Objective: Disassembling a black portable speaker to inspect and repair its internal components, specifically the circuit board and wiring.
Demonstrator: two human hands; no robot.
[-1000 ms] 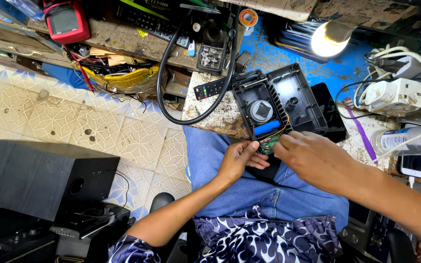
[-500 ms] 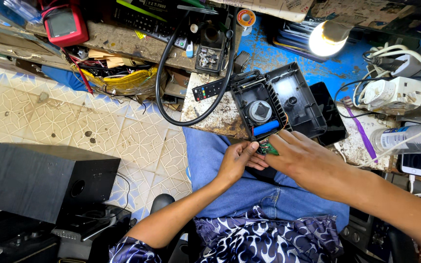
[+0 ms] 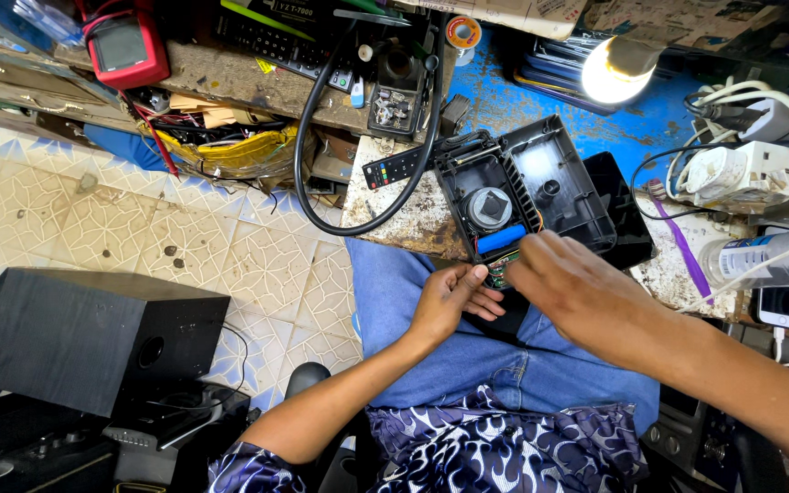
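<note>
Opened black plastic device casing point(image 3: 541, 192) rests at the near edge of the cluttered workbench point(image 3: 394, 219), tipped over the person's lap. Inside: round grey part, blue cell-like block.

Left hand point(image 3: 445, 306) curled, fingertips pinching the small green circuit board point(image 3: 502, 267) at the casing's near rim. Right hand point(image 3: 577, 288) lies over the same board, fingers bent down on it; its exact grip is hidden.

Risks, as judged: board hangs off the bench edge, so a slip drops it on the jeans or tiled floor point(image 3: 139, 228). Pulling hard could tear thin leads. Looped black cable point(image 3: 308, 173) near the casing could snag.
</note>
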